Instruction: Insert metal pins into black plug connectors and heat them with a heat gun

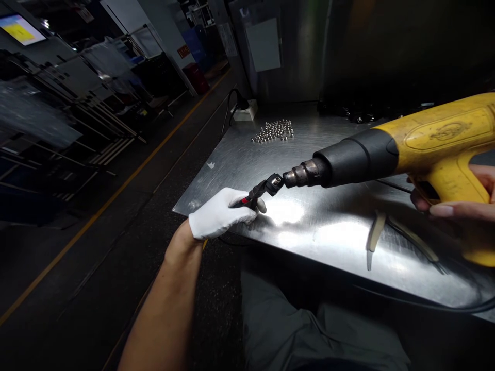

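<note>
My left hand (224, 211), in a white glove, is closed around a dark, jointed-looking black part (263, 189) with a red mark beside the fingers. A small shiny metal sleeve (276, 180) sits at the part's far end. My right hand (460, 201), bare, grips the handle of a yellow heat gun (436, 129); the frame's edge cuts off some of the hand. The stepped metal nozzle (305, 172) points left, its tip right beside the sleeve end of the part. From this angle I cannot tell whether they touch.
Several small metal sleeves (273, 131) stand grouped on the steel table (232, 159). Behind them is a white power socket (245, 110) with a black plug. A tool with beige handles (376, 232) lies under the heat gun. Racks (104, 103) stand left beyond the yellow floor line.
</note>
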Tool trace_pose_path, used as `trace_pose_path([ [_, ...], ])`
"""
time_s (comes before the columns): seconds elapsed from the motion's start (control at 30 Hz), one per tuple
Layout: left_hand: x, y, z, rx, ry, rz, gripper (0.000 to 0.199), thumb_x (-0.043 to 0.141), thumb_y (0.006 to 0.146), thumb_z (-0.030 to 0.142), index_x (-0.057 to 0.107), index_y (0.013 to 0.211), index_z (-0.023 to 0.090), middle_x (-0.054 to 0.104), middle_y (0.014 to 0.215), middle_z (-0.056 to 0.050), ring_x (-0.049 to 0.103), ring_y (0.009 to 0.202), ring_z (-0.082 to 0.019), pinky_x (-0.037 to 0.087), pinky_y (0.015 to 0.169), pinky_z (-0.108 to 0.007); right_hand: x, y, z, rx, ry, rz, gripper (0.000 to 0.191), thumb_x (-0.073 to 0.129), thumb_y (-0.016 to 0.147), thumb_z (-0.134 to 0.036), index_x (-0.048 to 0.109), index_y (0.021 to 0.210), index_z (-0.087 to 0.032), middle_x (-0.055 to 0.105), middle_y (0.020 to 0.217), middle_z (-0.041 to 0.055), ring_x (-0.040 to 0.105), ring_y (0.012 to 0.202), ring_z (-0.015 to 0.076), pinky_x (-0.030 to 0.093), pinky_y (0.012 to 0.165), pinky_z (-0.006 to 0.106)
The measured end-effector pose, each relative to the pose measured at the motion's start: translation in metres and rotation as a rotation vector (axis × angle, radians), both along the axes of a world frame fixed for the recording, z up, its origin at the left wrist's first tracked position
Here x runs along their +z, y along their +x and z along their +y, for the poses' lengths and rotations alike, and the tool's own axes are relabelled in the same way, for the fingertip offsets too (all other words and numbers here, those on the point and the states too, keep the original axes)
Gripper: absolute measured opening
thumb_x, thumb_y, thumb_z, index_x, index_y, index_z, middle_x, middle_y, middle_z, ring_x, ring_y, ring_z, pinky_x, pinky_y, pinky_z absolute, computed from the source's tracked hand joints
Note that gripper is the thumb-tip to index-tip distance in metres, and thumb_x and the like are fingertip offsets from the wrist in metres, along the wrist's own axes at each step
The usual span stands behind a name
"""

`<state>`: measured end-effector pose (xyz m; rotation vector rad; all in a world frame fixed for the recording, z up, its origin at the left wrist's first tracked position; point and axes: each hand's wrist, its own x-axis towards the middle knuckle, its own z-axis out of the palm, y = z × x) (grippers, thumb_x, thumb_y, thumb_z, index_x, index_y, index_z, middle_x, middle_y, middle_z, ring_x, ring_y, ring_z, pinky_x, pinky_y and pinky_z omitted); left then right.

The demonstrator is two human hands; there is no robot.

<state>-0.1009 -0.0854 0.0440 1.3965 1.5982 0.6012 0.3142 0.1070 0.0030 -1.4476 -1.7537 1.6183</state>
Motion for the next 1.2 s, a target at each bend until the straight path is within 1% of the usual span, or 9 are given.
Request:
trace_pose_path([
  [0.17,-0.0003,0.0004,0.0003,-0.006,0.003,-0.010,0.020,0.065,0.084,0.021,0.073,0.099,0.012,0.070,0.085,-0.004,0.063,0.079,-0.015,0.049,0.078,-0.028,0.0003,-0.0010,-0.0008,0.003,0.003,-0.002,0.066,0.096,0.038,-0.047,0.072,0.096,-0.027,0.071,0.080,0.0051,0.060,0.051,0.0191,0.052,0.040,0.026],
  [0.3,0.0004,0.0010,-0.0003,-0.002,0.005,-0.010,0.020,0.065,0.083,0.021,0.074,0.099,0.012,0.071,0.085,-0.004,0.064,0.079,-0.015,0.050,0.078,-0.028,0.0019,-0.0025,-0.0001,0.000,-0.017,-0.005,0.067,0.096,0.038,-0.047,0.073,0.097,-0.027,0.072,0.083,0.0059,0.059,0.049,0.0188,0.051,0.038,0.027],
  [0.4,0.0010,0.0018,-0.0007,0.002,0.005,-0.001,0.020,0.065,0.082,0.021,0.074,0.099,0.013,0.071,0.085,-0.004,0.065,0.079,-0.016,0.050,0.078,-0.028,0.0039,-0.0037,0.0002,0.020,-0.033,0.007,0.064,0.096,0.039,-0.046,0.073,0.095,-0.027,0.073,0.083,0.0060,0.060,0.050,0.0194,0.052,0.039,0.027],
  [0.57,0.0016,0.0030,-0.0007,0.002,0.006,0.012,0.022,0.064,0.083,0.022,0.074,0.099,0.012,0.072,0.087,-0.005,0.066,0.080,-0.017,0.051,0.078,-0.028,0.0046,-0.0042,-0.0010,0.007,-0.034,0.007,0.064,0.096,0.037,-0.045,0.073,0.095,-0.028,0.071,0.079,0.0050,0.059,0.050,0.0192,0.051,0.038,0.026],
  [0.67,0.0017,0.0030,-0.0003,-0.002,0.016,0.021,0.021,0.063,0.084,0.021,0.073,0.100,0.012,0.073,0.091,-0.005,0.067,0.085,-0.017,0.051,0.082,-0.029,0.0046,-0.0048,-0.0019,0.001,-0.030,0.004,0.064,0.096,0.037,-0.046,0.073,0.094,-0.028,0.069,0.076,0.0041,0.059,0.051,0.0184,0.051,0.038,0.024],
  [0.8,0.0009,0.0022,-0.0001,-0.011,0.030,0.045,0.021,0.063,0.084,0.020,0.074,0.101,0.013,0.074,0.096,-0.006,0.067,0.090,-0.019,0.051,0.087,-0.031,0.0056,-0.0073,-0.0029,0.007,-0.042,0.012,0.063,0.096,0.038,-0.047,0.073,0.093,-0.027,0.069,0.077,0.0042,0.058,0.050,0.0165,0.050,0.038,0.023],
  [1.0,0.0001,0.0023,-0.0003,-0.020,0.039,0.048,0.022,0.062,0.085,0.020,0.073,0.103,0.013,0.073,0.095,-0.005,0.065,0.090,-0.018,0.049,0.086,-0.031,0.0065,-0.0070,-0.0044,-0.001,-0.036,0.006,0.062,0.096,0.038,-0.046,0.073,0.092,-0.027,0.071,0.079,0.0053,0.059,0.051,0.0174,0.051,0.039,0.023],
  [1.2,0.0013,0.0037,-0.0011,-0.010,0.033,0.052,0.023,0.062,0.084,0.021,0.073,0.102,0.013,0.072,0.092,-0.005,0.065,0.087,-0.018,0.049,0.085,-0.031,0.0052,-0.0036,-0.0040,0.013,-0.015,0.012,0.063,0.095,0.038,-0.046,0.074,0.093,-0.027,0.070,0.076,0.0046,0.057,0.049,0.0175,0.048,0.036,0.024],
])
